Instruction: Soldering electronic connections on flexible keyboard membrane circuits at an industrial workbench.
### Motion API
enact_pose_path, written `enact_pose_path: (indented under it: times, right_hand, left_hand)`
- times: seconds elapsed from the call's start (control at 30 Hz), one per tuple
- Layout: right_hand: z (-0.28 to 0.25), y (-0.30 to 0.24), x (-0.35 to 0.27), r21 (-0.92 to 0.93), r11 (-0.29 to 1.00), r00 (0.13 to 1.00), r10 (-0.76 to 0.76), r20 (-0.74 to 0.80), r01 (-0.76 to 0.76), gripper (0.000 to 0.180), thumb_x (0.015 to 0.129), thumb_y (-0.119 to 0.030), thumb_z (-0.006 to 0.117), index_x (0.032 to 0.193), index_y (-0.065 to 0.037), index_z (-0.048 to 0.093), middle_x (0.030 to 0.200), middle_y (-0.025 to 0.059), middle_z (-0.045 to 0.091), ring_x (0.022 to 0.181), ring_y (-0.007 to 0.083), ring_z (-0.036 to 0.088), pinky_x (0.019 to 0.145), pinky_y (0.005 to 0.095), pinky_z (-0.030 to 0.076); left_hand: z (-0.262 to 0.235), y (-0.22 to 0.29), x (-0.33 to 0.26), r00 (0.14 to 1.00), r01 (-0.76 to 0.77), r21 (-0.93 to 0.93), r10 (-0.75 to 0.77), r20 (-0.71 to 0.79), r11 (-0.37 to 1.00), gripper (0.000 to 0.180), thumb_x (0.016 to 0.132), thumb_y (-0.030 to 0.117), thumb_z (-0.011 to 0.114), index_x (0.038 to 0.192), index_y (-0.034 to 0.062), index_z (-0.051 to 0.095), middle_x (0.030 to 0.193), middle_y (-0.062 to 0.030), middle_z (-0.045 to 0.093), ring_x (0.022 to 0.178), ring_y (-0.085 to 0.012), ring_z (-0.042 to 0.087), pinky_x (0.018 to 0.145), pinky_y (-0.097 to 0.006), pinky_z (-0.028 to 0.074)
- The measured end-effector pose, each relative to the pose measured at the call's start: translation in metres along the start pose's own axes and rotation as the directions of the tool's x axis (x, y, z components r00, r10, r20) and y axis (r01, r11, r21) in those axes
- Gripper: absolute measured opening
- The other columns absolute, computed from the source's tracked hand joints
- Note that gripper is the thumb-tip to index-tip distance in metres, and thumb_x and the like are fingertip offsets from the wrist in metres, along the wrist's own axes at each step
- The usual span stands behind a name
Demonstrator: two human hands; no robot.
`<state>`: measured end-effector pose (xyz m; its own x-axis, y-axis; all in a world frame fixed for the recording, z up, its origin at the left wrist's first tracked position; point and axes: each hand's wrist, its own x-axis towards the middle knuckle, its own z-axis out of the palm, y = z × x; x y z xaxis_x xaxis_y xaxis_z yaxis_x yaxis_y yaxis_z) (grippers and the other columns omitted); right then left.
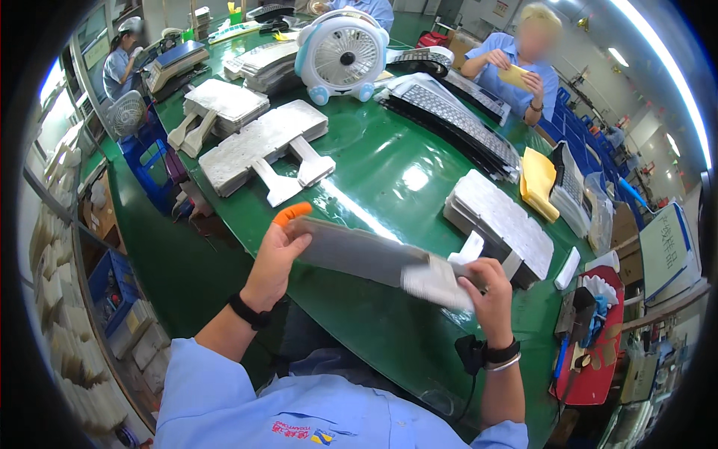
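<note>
Fingers of left hand (274, 262) and right hand (491, 297) clamp a grey panel (351, 253) over the bench's (355, 329) near edge. Apparent inspection next needs steady turning.

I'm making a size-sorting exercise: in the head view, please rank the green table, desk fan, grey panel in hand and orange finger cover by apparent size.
1. Green table
2. Desk fan and grey panel: unsure; the panel is longer but narrower, and nearer the camera
3. Orange finger cover

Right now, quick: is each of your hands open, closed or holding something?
Left hand: closed, holding one end of the long grey panel.
Right hand: closed, holding the same panel near its other end.
</note>
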<state>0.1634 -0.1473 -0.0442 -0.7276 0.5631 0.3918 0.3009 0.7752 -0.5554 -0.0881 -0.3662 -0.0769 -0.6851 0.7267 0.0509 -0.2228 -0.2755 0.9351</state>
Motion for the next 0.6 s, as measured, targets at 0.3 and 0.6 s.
enact_pose_path:
  times: [0.3,0.6]
  right_hand:
    - [0.029,0.007,-0.015,0.619,0.741,0.959,0.271,0.079,-0.26,0.039,0.086,-0.011,0.063,0.12,-0.005,0.045,0.113,0.0063,0.049,0.103,0.0143,0.047,0.093,0.0273,0.037]
    - [0.025,-0.005,-0.013,0.553,0.796,0.945,0.325,-0.046,-0.247,0.02,0.091,0.0,0.049,0.11,-0.004,0.053,0.096,0.0014,0.055,0.084,0.008,0.05,0.074,0.0213,0.041]
  left_hand:
    - [0.02,-0.004,-0.018,1.0,0.016,-0.028,-0.016,0.0,0.999,0.052,0.086,0.0,0.053,0.134,-0.0007,0.034,0.123,-0.0103,0.05,0.118,-0.0178,0.045,0.104,-0.032,0.031]
    - [0.006,-0.02,-0.013,0.995,-0.037,-0.059,0.031,-0.092,0.998,0.03,0.094,0.003,0.042,0.124,0.0012,0.045,0.119,-0.0072,0.053,0.113,-0.014,0.048,0.101,-0.028,0.034]
